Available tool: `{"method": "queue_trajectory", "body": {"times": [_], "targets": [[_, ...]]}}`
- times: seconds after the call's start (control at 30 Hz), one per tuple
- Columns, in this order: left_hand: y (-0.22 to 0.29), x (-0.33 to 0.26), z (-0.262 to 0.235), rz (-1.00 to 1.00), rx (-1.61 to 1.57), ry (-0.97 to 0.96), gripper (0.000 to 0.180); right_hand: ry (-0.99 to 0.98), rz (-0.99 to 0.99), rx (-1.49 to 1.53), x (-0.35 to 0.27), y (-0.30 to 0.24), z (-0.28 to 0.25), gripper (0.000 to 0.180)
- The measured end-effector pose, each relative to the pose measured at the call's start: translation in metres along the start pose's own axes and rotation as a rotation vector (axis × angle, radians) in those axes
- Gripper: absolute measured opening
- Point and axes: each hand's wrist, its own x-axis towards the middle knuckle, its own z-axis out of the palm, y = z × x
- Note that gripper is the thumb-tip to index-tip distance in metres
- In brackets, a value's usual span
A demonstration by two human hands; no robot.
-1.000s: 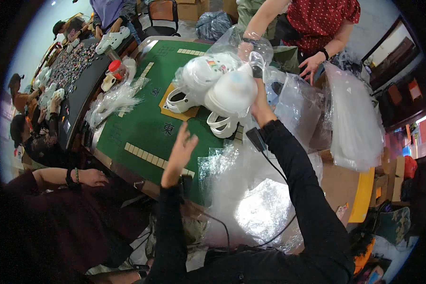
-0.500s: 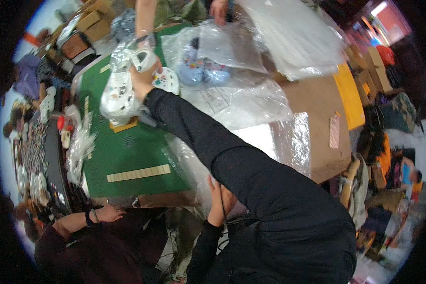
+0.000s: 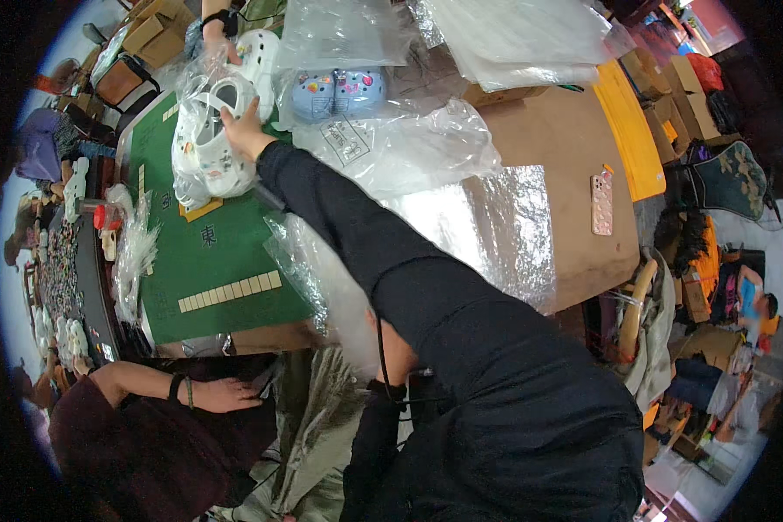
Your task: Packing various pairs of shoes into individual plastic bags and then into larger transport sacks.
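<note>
In front of you spreads the brown worktop (image 3: 574, 261), with a green mat (image 3: 235, 322) over its left part. A stack of clear bags (image 3: 531, 43) lies at the far side. The white clogs (image 3: 209, 161) are at the mat's far end, beside the bagged blue clogs (image 3: 339, 94). Your right hand (image 3: 245, 135) touches the white clogs, fingers spread; you cannot tell whether it grips. Your left hand (image 3: 398, 352) is half hidden by your right arm, its state unclear. A phone (image 3: 602, 206) lies at right.
</note>
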Motion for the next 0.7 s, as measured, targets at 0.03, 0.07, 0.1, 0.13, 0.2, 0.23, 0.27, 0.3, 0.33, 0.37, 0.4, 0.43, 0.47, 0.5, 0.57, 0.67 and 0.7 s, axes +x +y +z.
{"method": "queue_trajectory", "body": {"times": [0.03, 0.07, 0.1, 0.13, 0.2, 0.23, 0.27, 0.3, 0.33, 0.37, 0.4, 0.43, 0.47, 0.5, 0.57, 0.67, 0.7], "targets": [[-0.005, 0.007, 0.014, -0.610, 0.086, 0.225, 0.057, -0.123, 0.070, 0.090, -0.017, -0.002, -0.008, 0.093], [-0.010, 0.018, 0.052, -0.625, -0.011, 0.387, 0.059, -0.218, -0.002, 0.124, -0.028, -0.017, -0.017, 0.086], [-0.014, 0.016, 0.068, -0.653, -0.118, 0.541, 0.062, -0.327, -0.059, 0.160, -0.051, -0.032, -0.025, 0.078], [-0.011, 0.010, 0.086, -0.701, -0.155, 0.529, 0.058, -0.456, -0.073, 0.259, -0.074, -0.040, -0.047, 0.064], [-0.010, -0.003, 0.076, -0.778, -0.201, 0.535, 0.055, -0.525, -0.242, 0.298, -0.125, -0.059, -0.116, 0.030], [-0.011, -0.004, 0.070, -0.769, -0.238, 0.516, 0.056, -0.466, -0.341, 0.381, -0.144, -0.062, -0.169, 0.023], [-0.009, -0.001, 0.060, -0.747, -0.267, 0.505, 0.058, -0.323, -0.471, 0.245, -0.145, -0.046, -0.229, 0.023], [-0.009, 0.002, 0.063, -0.759, -0.279, 0.514, 0.058, -0.100, -0.416, 0.118, -0.171, -0.039, -0.282, 0.023], [-0.009, 0.003, 0.065, -0.778, -0.240, 0.498, 0.058, 0.121, -0.346, -0.015, -0.188, -0.022, -0.325, 0.025], [-0.009, 0.012, 0.063, -0.777, -0.203, 0.488, 0.059, 0.350, -0.308, -0.359, -0.193, 0.017, -0.379, 0.035], [-0.007, 0.020, 0.058, -0.769, -0.198, 0.484, 0.060, 0.508, -0.253, -0.748, -0.203, 0.062, -0.430, 0.053], [-0.005, 0.024, 0.056, -0.784, -0.205, 0.490, 0.060, 0.499, 0.115, -0.926, -0.216, 0.099, -0.465, 0.073], [-0.003, 0.019, 0.058, -0.789, -0.168, 0.487, 0.060, 0.504, 0.256, -1.109, -0.236, 0.120, -0.466, 0.080], [0.000, 0.020, 0.058, -0.785, -0.133, 0.486, 0.061, 0.518, 0.395, -1.300, -0.254, 0.132, -0.470, 0.087], [0.009, 0.027, 0.047, -0.800, -0.123, 0.492, 0.062, 0.411, 0.478, -1.258, -0.273, 0.141, -0.475, 0.094], [0.016, 0.035, 0.055, -0.775, -0.117, 0.516, 0.066, 0.235, 0.378, -1.086, -0.261, 0.152, -0.508, 0.078], [0.016, 0.039, 0.062, -0.789, -0.114, 0.517, 0.066, 0.056, 0.485, -0.809, -0.255, 0.152, -0.521, 0.070]]}}
